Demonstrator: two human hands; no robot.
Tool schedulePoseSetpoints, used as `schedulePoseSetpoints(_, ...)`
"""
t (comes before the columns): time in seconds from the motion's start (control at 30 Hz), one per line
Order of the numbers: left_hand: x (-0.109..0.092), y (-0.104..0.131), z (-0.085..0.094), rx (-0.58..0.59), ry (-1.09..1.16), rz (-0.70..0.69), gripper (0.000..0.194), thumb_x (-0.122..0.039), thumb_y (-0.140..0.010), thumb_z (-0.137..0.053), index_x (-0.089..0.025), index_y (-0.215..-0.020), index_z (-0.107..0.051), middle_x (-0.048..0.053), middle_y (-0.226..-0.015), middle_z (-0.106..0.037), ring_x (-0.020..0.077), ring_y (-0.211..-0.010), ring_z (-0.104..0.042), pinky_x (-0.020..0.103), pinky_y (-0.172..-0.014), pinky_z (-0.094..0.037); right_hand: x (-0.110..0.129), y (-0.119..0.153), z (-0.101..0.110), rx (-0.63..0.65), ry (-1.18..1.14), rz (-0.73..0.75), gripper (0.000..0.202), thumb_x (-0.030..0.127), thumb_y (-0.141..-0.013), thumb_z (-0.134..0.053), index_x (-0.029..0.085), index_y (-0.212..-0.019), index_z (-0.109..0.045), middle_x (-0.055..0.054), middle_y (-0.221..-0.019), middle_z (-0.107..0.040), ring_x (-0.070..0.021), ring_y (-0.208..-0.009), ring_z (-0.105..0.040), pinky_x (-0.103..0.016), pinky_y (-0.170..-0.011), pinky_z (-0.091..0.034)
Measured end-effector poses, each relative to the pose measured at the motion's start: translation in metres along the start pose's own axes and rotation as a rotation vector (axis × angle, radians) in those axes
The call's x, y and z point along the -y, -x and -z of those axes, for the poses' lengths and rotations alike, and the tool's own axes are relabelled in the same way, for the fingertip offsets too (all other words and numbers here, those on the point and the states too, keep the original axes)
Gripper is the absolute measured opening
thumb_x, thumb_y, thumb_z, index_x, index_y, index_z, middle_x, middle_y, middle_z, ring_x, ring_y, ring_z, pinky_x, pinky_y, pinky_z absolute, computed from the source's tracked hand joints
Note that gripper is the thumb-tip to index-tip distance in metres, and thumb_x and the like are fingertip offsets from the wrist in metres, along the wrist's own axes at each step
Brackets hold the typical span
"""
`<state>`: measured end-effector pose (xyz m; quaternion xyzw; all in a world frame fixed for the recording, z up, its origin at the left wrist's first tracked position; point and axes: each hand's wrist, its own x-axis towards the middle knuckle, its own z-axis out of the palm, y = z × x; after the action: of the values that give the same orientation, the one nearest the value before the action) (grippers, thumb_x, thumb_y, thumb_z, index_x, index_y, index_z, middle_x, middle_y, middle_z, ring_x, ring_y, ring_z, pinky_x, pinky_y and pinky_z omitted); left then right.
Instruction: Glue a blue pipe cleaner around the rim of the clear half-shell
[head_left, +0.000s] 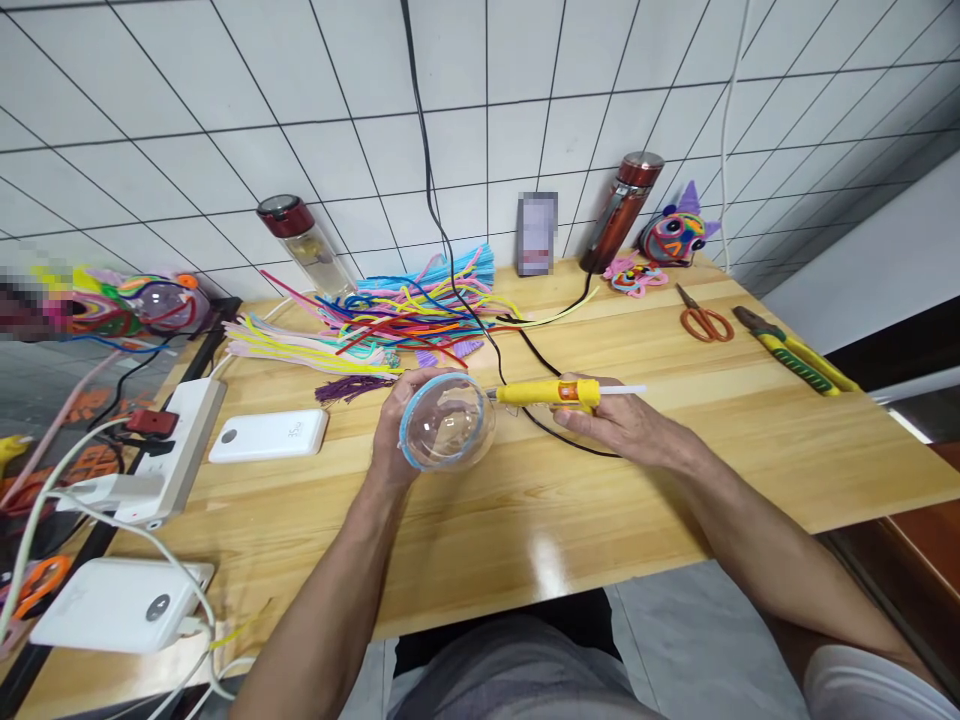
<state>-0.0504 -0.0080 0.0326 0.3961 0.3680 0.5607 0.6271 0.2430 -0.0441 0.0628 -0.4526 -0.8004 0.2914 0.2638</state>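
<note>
My left hand [394, 430] is closed around a clear plastic ball [450, 425] with a light blue pipe cleaner running round its rim. In my right hand [622, 425] is a yellow hot glue gun [551, 392], a white glue stick poking out of its back end. The gun's nozzle points left, close beside the ball's upper right side; whether it touches I cannot tell. Behind my hands lies a heap of colourful pipe cleaners [405, 320], and a bundle of dark purple ones [352, 388] rests near my left hand.
Scissors [705, 318] and green-yellow pliers [795, 352] lie at the right. A red thermos [622, 212], a glass bottle [307, 240] and a decorated ball figure [675, 238] stand along the wall. White power banks [268, 436] and a power strip [180, 445] occupy the left. Black cable crosses the table.
</note>
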Motion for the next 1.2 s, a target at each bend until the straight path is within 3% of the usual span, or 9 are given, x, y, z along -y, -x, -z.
schedulePoseSetpoints(0.3,0.003,0.0,0.003,-0.036,0.08,-0.02,0.04,-0.052,-0.072,-0.087,-0.021,-0.096,-0.08,0.009,-0.102,-0.088,0.0326,-0.099,-0.085,0.049,-0.093,-0.071,-0.002,0.0,-0.002,0.017,0.024,0.019,0.038,0.052,-0.111,-0.053,0.022,-0.089,-0.062,0.0,-0.081,-0.06,-0.0162,-0.07,-0.052,-0.031,-0.067,-0.041)
schedulePoseSetpoints(0.67,0.003,0.0,0.005,-0.017,0.103,-0.03,0.045,-0.067,-0.089,-0.073,-0.025,-0.1,-0.078,0.009,-0.104,-0.085,0.0344,-0.114,-0.082,0.048,-0.092,-0.07,0.001,-0.001,-0.005,0.061,-0.012,0.051,0.035,0.05,-0.112,-0.056,0.022,-0.099,-0.071,-0.004,-0.09,-0.07,-0.0193,-0.077,-0.061,-0.033,-0.072,-0.049)
schedulePoseSetpoints(0.83,0.0,-0.005,0.008,-0.076,0.18,-0.041,0.042,-0.067,-0.092,-0.071,-0.025,-0.093,-0.079,0.008,-0.105,-0.087,0.0306,-0.109,-0.082,0.04,-0.083,-0.069,-0.002,0.006,-0.002,0.169,-0.142,0.005,0.041,0.058,-0.109,-0.059,0.021,-0.105,-0.077,-0.005,-0.095,-0.074,-0.0217,-0.082,-0.067,-0.035,-0.077,-0.056)
schedulePoseSetpoints(0.9,0.0,-0.007,0.009,-0.102,0.228,-0.05,0.04,-0.064,-0.091,-0.073,-0.025,-0.088,-0.078,0.007,-0.102,-0.087,0.0286,-0.104,-0.083,0.036,-0.078,-0.068,-0.009,0.012,0.006,0.104,-0.194,-0.073,0.047,0.066,-0.105,-0.061,0.021,-0.11,-0.077,-0.006,-0.097,-0.075,-0.025,-0.088,-0.07,-0.038,-0.08,-0.059)
schedulePoseSetpoints(1.0,0.001,-0.01,0.01,-0.118,0.26,-0.058,0.038,-0.062,-0.092,-0.074,-0.025,-0.087,-0.079,0.007,-0.102,-0.087,0.0275,-0.101,-0.083,0.035,-0.076,-0.068,-0.026,0.016,0.027,-0.189,-0.133,-0.166,0.047,0.067,-0.103,-0.062,0.024,-0.115,-0.075,-0.01,-0.111,-0.075,-0.0322,-0.107,-0.072,-0.047,-0.096,-0.06)
schedulePoseSetpoints(1.1,0.004,-0.012,0.011,-0.119,0.272,-0.031,0.037,-0.06,-0.094,-0.071,-0.024,-0.089,-0.079,0.007,-0.103,-0.086,0.0277,-0.102,-0.083,0.035,-0.076,-0.068,-0.044,0.009,0.05,-0.441,0.089,-0.138,0.036,0.057,-0.106,-0.06,0.028,-0.124,-0.071,-0.011,-0.124,-0.072,-0.0348,-0.122,-0.067,-0.055,-0.112,-0.054)
schedulePoseSetpoints(1.2,0.005,-0.013,0.014,-0.123,0.312,0.029,0.036,-0.059,-0.094,-0.071,-0.024,-0.094,-0.08,0.007,-0.101,-0.086,0.0275,-0.102,-0.083,0.035,-0.076,-0.068,-0.064,-0.003,0.065,-0.53,0.247,-0.081,0.035,0.051,-0.105,-0.059,0.028,-0.131,-0.068,-0.012,-0.127,-0.07,-0.0352,-0.124,-0.064,-0.058,-0.115,-0.052)
